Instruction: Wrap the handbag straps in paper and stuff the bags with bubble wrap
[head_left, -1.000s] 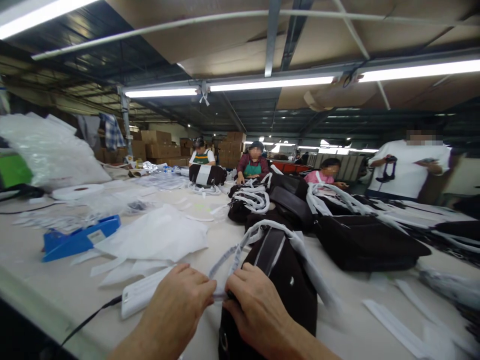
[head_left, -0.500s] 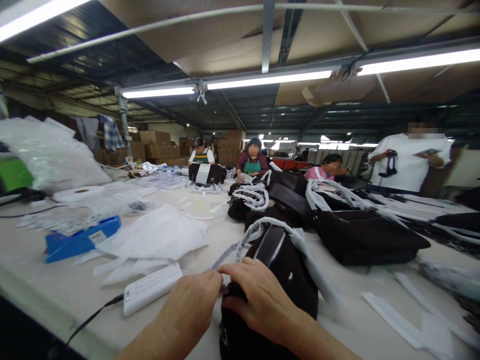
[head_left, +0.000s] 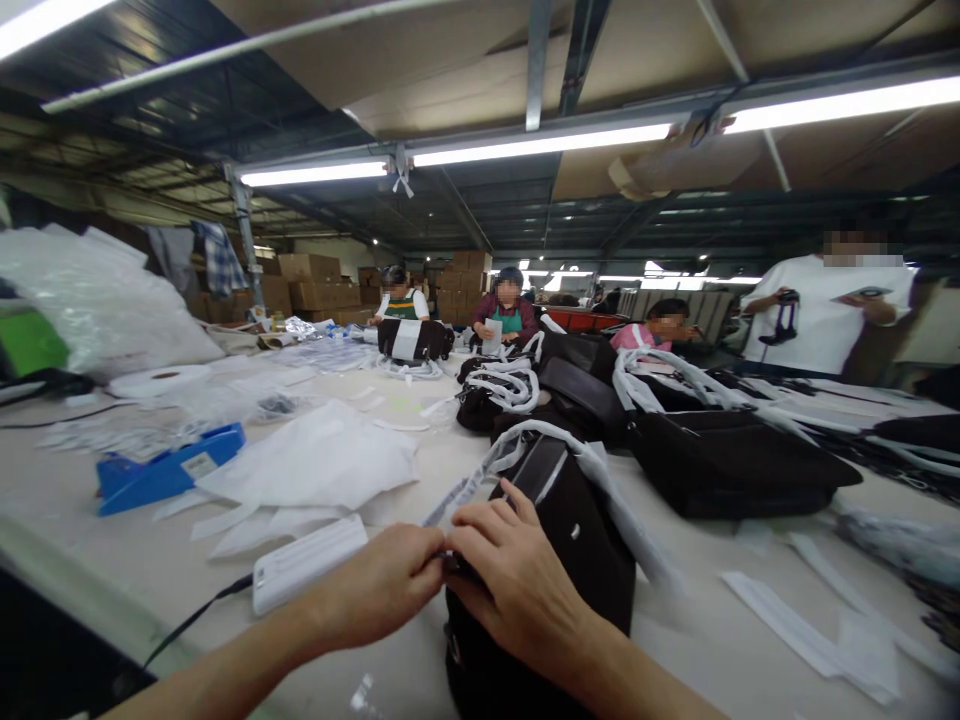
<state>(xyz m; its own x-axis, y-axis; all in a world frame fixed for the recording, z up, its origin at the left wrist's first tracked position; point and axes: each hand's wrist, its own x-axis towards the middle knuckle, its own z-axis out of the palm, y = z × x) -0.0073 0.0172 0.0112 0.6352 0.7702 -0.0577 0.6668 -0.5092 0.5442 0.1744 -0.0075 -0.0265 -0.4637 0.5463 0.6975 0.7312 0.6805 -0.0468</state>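
A black bag [head_left: 592,560] with a handle wrapped in white material [head_left: 517,435] stands on the table at the bottom centre. My left hand [head_left: 394,580] is closed at the bag's left edge, its fingertips pinching a small dark part of it. Against the same edge rests my right hand [head_left: 517,570], its thumb and fingers curled round the bag's upper left side, one finger raised. The fingertips of both hands nearly meet there. What lies under my right palm is hidden.
A white power bank [head_left: 307,565] with a black cable, white sheets [head_left: 315,455] and a blue tape dispenser [head_left: 169,465] lie left. More black bags [head_left: 735,460] are behind and right. White strips [head_left: 787,620] lie at right. Several people are across the table.
My left hand has shifted slightly, with more forearm showing. My right hand's fingers have lifted and curled over the bag's edge. A person at the back now holds up a white piece.
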